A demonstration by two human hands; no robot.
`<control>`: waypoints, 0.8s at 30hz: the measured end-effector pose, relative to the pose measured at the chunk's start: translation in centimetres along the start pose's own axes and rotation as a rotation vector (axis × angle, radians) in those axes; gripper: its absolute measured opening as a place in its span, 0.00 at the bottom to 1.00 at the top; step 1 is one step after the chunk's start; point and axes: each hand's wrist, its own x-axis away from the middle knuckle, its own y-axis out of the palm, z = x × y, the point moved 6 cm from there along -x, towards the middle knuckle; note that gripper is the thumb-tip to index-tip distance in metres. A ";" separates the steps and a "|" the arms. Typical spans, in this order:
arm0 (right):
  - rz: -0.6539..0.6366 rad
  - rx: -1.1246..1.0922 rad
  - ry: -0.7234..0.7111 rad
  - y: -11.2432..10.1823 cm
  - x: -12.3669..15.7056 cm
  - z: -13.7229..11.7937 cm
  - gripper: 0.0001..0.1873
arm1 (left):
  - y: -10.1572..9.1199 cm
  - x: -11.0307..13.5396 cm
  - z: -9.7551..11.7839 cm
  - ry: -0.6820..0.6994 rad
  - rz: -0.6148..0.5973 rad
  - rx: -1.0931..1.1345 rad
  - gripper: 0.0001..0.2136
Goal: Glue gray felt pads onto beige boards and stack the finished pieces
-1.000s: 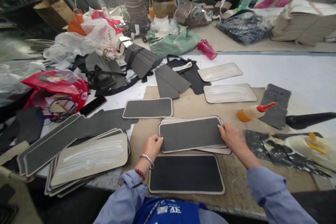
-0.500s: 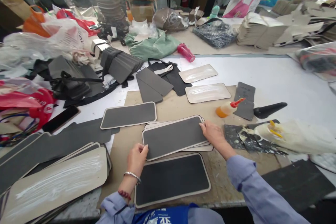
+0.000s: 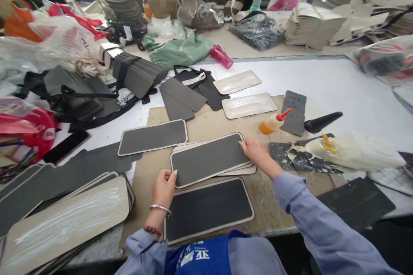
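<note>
A grey rectangular panel with a pale border [image 3: 208,159] lies slightly skewed on top of a small stack of similar panels. My left hand [image 3: 164,188] pinches its near left corner, and my right hand [image 3: 254,151] pinches its far right corner. Closer to my body lies a darker panel with a pale rim [image 3: 209,209], flat on the brown board [image 3: 145,180]. Beyond the stack to the left rests another bordered grey panel [image 3: 153,136]. At the lower left, a beige panel smeared with white [image 3: 71,219] tops a larger pile.
An orange glue bottle [image 3: 270,124], a black handle-like tool [image 3: 322,122] and a whitish bag with yellow sticks [image 3: 351,150] lie to the right. Two pale smeared panels [image 3: 250,105] sit farther back. A phone [image 3: 66,146] lies left. Two people stand across the table.
The camera view has shifted, so everything appears a little higher and farther left. Both hands keep their pinch on the same panel, which looks unmoved on the stack.
</note>
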 end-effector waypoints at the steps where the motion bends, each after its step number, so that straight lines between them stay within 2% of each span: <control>1: 0.003 -0.002 -0.002 0.0 0.0 0.0 0.16 | 0.0 -0.1 -0.1 0.008 0.005 0.004 0.11; 9: 0.005 -0.066 -0.017 0.2 0.3 0.3 0.14 | -0.3 -0.6 0.5 0.074 0.050 0.012 0.09; 13: 0.008 -0.048 -0.008 0.8 0.3 0.5 0.14 | -0.2 -1.2 1.0 0.070 0.052 -0.004 0.09; 17: 0.017 -0.014 -0.016 1.0 0.6 0.5 0.14 | -0.1 -1.6 0.6 0.053 0.046 0.037 0.09; 20: 0.015 0.000 0.011 0.9 0.8 0.5 0.15 | -0.5 -1.0 -0.1 0.055 0.150 0.062 0.10; 22: 0.020 0.003 0.022 0.8 0.9 0.5 0.15 | -1.0 -0.1 0.5 0.159 0.306 -0.006 0.15; 24: 0.020 0.005 0.030 0.7 0.9 0.5 0.15 | -0.5 0.9 2.4 0.376 0.378 -0.135 0.18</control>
